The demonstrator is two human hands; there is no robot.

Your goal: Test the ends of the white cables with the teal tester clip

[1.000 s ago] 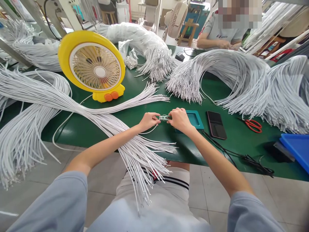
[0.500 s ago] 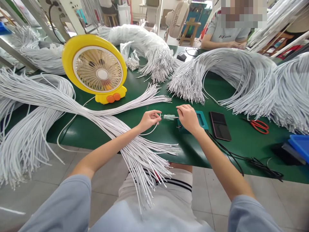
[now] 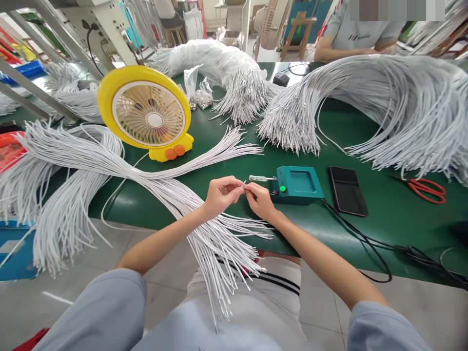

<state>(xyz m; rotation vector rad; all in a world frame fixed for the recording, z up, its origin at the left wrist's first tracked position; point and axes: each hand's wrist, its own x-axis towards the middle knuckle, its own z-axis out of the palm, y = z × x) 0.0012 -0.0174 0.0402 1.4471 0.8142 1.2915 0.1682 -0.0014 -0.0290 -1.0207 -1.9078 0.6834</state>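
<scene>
My left hand and my right hand meet fingertip to fingertip above the near edge of the green table, both pinching the end of a thin white cable. Just behind my right hand stands a small teal box with a green button and a short connector stub sticking out to its left. A fanned bundle of white cables runs from the left under my left hand and hangs over the table edge onto my lap.
A yellow desk fan stands at the left. A black phone and red scissors lie right of the teal box, black cords trailing from it. Big white cable bundles fill the back. Another person sits across.
My right hand has left the connector stub by the teal box and come back to meet my left hand at the cable end. The view has tilted down and shifted.
</scene>
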